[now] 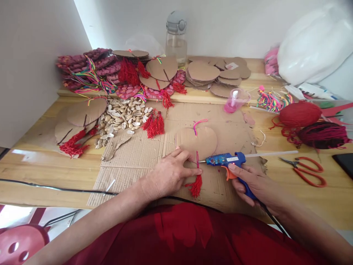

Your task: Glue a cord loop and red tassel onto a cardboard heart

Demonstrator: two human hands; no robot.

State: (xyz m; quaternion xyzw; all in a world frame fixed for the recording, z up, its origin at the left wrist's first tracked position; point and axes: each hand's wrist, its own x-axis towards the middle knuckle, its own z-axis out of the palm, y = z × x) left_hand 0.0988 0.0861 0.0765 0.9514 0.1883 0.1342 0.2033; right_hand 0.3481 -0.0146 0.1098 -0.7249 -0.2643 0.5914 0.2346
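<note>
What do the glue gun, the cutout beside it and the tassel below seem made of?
Glue gun: probably plastic, smooth moulded blue body; metallic-looking tip. Cutout: likely matte brown cardboard, like the corrugated sheet beneath. Tassel: probably soft red yarn, from its loose strands.

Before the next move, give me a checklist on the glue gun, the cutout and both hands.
1. Glue gun held in the right hand: ok, gripped by its handle.
2. Glue stick loaded: ok, a length of it juts from the back.
3. Nozzle lined up: ok, its tip is at the pink cord above the red tassel.
4. Fingers of the left hand clear of the nozzle: not ok, a fingertip lies close to the tip.
5. Cardboard cutout supported: ok, it lies on the corrugated sheet.
6. Nozzle hot: cannot tell.
</note>
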